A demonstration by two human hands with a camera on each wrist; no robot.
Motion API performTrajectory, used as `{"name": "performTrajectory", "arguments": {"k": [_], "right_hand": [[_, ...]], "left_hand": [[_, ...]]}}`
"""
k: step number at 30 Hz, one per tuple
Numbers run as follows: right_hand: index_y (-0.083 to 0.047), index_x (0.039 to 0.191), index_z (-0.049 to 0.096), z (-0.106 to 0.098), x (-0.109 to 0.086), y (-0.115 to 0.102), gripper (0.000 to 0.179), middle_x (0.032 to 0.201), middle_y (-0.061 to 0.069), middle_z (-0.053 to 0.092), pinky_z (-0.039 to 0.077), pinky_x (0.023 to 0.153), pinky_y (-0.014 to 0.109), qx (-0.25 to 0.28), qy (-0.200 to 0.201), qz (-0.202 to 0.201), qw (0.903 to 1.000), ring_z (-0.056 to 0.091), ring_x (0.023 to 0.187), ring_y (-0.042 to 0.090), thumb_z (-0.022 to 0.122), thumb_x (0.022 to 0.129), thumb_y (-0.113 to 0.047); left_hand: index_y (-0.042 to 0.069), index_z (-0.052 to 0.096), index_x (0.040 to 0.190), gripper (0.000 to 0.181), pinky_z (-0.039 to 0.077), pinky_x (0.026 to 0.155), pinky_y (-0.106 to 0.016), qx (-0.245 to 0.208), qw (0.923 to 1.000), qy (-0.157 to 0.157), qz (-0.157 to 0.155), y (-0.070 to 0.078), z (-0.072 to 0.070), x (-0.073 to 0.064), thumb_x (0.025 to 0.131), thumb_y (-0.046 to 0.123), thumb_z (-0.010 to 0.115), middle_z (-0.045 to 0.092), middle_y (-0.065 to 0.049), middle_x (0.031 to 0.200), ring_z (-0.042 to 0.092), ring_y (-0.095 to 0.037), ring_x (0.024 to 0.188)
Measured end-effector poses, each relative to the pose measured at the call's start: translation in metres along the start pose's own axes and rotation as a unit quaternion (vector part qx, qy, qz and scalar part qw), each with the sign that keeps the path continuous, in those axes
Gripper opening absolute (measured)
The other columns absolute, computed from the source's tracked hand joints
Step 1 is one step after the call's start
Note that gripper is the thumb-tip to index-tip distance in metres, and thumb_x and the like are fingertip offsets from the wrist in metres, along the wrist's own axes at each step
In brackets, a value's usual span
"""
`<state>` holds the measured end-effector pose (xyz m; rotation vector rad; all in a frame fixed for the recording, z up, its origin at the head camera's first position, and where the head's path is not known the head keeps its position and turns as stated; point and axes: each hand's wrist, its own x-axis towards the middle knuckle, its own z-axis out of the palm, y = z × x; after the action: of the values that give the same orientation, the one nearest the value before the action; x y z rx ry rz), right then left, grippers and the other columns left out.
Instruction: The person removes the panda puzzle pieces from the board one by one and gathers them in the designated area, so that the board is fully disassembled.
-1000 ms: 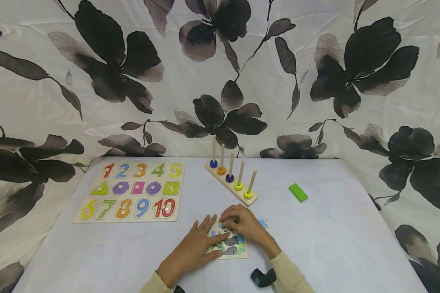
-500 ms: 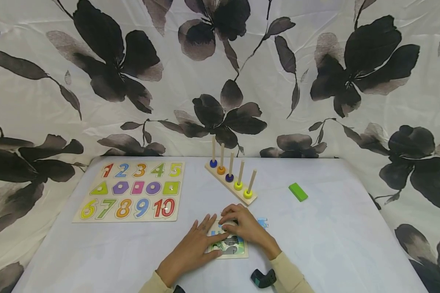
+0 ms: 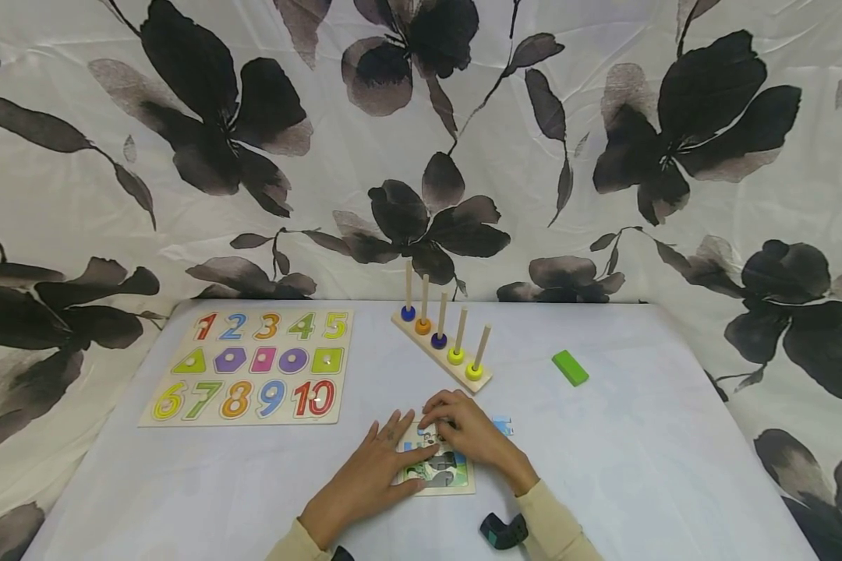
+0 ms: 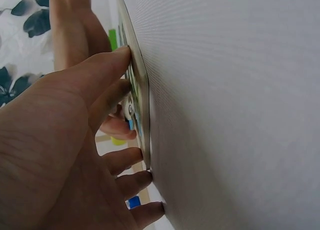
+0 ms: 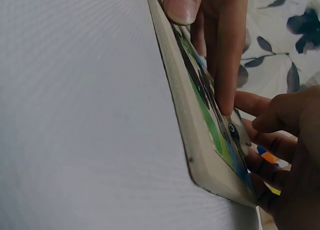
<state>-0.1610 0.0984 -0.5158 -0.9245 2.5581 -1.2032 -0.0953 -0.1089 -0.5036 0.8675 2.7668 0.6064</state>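
A small wooden panda jigsaw puzzle [image 3: 456, 490] lies flat before me on the white table. My left hand [image 3: 368, 470] rests over its left side with fingers spread; thumb and index finger reach onto the picture. At the puzzle's upper edge, my right hand [image 3: 466, 428] has bent fingers around a puzzle piece with the panda's eye [image 5: 239, 131], which looks slightly raised in the right wrist view. The left index fingertip touches beside that piece. Much of the picture's top is hidden under the hands. A loose light-blue puzzle piece [image 3: 503, 425] lies beyond my right wrist.
A number-and-shape board [image 3: 245, 382] lies at the left. Behind the hands stands a peg stacker [image 3: 438, 351] with coloured rings. To the right is a green block [image 3: 571, 368]. A black strap-like object [image 3: 504, 533] is beside the right sleeve.
My right hand's fingers shift slightly at the puzzle's top edge, and more of the panda's face shows beneath them. The left hand stays in place.
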Motion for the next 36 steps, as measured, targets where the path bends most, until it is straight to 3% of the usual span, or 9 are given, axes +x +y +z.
{"name": "performTrajectory", "arguments": {"k": [9,18,26,36], "right_hand": [[-0.014,0.096,0.075,-0.004,0.001,-0.006,0.030,0.105,-0.005,0.061,0.043,0.090,0.035,0.007,-0.006,0.000,1.0000,0.049,0.100,0.011,0.051,0.092,0.003],[-0.015,0.103,0.074,-0.006,-0.001,0.001,0.033,0.099,-0.005,0.068,0.044,0.085,0.029,0.083,-0.019,0.001,0.9963,0.056,0.097,0.015,0.050,0.091,0.005],[-0.015,0.110,0.070,-0.009,-0.005,0.003,0.026,0.104,-0.006,0.067,0.048,0.090,0.029,0.092,-0.018,0.035,0.9950,0.059,0.099,0.011,0.057,0.091,-0.003],[-0.014,0.101,0.072,-0.010,-0.002,0.008,0.012,0.091,-0.005,0.069,0.049,0.085,0.031,0.080,-0.004,0.020,0.9966,0.061,0.089,0.010,0.064,0.091,-0.013]], "left_hand": [[0.036,0.052,0.138,0.049,0.021,0.110,-0.062,0.001,0.9999,-0.011,-0.009,-0.001,0.000,0.001,0.090,0.044,0.061,0.023,-0.018,0.157,0.018,-0.041,0.143],[0.036,0.052,0.137,0.050,0.022,0.110,-0.062,-0.002,1.0000,-0.007,-0.006,0.000,-0.001,0.000,0.090,0.044,0.062,0.024,-0.019,0.156,0.019,-0.041,0.143],[0.035,0.053,0.137,0.049,0.021,0.110,-0.063,-0.010,0.9999,-0.004,-0.004,-0.001,0.001,0.000,0.090,0.043,0.063,0.023,-0.019,0.156,0.019,-0.041,0.143],[0.037,0.052,0.137,0.050,0.020,0.111,-0.061,0.001,0.9998,-0.013,-0.013,-0.001,0.001,0.001,0.089,0.046,0.062,0.023,-0.017,0.157,0.018,-0.040,0.144]]}}
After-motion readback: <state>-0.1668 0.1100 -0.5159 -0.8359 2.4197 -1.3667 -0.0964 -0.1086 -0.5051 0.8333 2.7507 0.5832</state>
